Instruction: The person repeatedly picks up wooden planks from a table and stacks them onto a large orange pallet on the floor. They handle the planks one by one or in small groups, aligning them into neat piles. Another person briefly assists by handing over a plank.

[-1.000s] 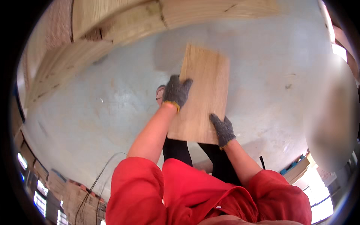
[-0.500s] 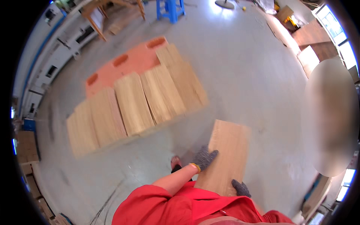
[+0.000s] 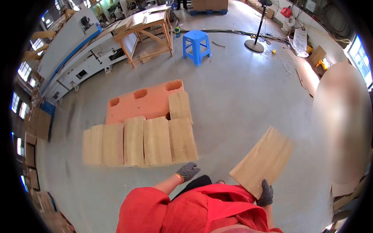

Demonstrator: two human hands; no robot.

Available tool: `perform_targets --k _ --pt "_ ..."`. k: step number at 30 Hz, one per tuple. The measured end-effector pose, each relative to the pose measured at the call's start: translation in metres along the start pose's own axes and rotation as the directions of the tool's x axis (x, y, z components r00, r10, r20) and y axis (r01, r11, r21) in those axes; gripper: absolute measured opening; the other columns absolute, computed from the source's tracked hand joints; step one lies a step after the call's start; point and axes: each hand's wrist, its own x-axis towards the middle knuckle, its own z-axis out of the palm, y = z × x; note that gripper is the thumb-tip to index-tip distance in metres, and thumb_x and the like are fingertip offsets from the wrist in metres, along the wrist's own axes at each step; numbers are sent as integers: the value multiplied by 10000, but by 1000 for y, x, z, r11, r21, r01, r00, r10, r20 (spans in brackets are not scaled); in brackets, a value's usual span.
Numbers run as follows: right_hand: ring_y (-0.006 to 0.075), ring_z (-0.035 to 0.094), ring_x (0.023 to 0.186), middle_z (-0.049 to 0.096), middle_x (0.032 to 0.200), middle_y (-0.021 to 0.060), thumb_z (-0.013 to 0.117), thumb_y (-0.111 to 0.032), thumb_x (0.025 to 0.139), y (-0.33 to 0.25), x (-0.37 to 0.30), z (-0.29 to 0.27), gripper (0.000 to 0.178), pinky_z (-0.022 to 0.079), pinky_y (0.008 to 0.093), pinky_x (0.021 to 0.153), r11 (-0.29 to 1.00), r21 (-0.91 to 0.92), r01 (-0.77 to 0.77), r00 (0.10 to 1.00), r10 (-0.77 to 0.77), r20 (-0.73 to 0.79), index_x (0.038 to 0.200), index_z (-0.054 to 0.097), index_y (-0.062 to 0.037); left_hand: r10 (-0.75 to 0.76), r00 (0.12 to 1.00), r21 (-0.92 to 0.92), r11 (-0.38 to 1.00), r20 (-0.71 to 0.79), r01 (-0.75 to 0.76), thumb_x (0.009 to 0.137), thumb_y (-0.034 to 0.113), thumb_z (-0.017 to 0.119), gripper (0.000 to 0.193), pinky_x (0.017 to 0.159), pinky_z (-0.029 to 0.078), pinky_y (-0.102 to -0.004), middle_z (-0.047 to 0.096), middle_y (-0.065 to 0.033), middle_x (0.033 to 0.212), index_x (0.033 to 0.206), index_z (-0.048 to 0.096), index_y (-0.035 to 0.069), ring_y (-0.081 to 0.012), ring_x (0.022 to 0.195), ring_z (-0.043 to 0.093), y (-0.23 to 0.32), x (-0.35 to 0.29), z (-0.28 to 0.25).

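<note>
My right hand (image 3: 265,193), in a dark grey knit glove, grips a flat light-brown wooden board (image 3: 265,161) by its near right edge. The board slants up and away to the right, in front of my red clothing. My left hand (image 3: 188,171), gloved the same way with a yellowish cuff, is off the board and holds nothing, its fingers partly spread. It hovers beside the near edge of a row of stacked wooden boards (image 3: 157,140). These stacks lie along the near part of an orange pallet (image 3: 128,104), and one shorter stack (image 3: 180,105) sits at its right end.
Beyond the pallet stand a blue plastic stool (image 3: 196,47) and a wooden workbench (image 3: 149,20). A long white machine (image 3: 83,66) runs along the left. A round-based stand (image 3: 255,46) and cables lie far right. A blurred shape (image 3: 342,124) fills the right side.
My left hand has let go of the board and moved left toward the stacks. The board has swung to the right in my right hand. The view has lifted, showing more of the far room.
</note>
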Motion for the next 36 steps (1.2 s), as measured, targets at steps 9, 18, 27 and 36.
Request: perform_targets --k 9,18,27,36 --pt "304 637 1033 616 1186 145 625 -210 911 -99 222 120 488 553 436 856 994 72 -80 997 80 5 1319 457 -1 -409 907 -262 891 -103 372 874 397 594 440 757 516 -426 671 -216 900 940 657 -33 -346 804 658 -21 79 -61" --pt "258 680 890 671 1073 106 681 -282 867 -177 387 278 492 579 386 728 980 -10 -198 980 198 15 1261 510 -41 -391 872 -552 815 -295 179 902 343 566 354 600 499 -358 628 -123 738 925 618 -7 -202 636 613 76 304 -236" --pt "287 660 929 643 1089 135 684 -237 863 -247 619 412 529 562 412 776 963 -266 -53 977 105 185 1279 492 26 -369 816 -666 746 -445 -25 902 295 591 290 607 503 -361 609 -114 751 899 617 6 -224 622 602 99 512 -306" --pt "268 663 904 646 1063 137 681 -237 870 -310 815 643 501 556 377 788 879 -466 -95 894 282 349 1244 511 50 -668 711 -529 694 -220 489 861 372 561 353 615 529 -452 639 -167 776 860 632 27 -314 685 649 12 538 -304"
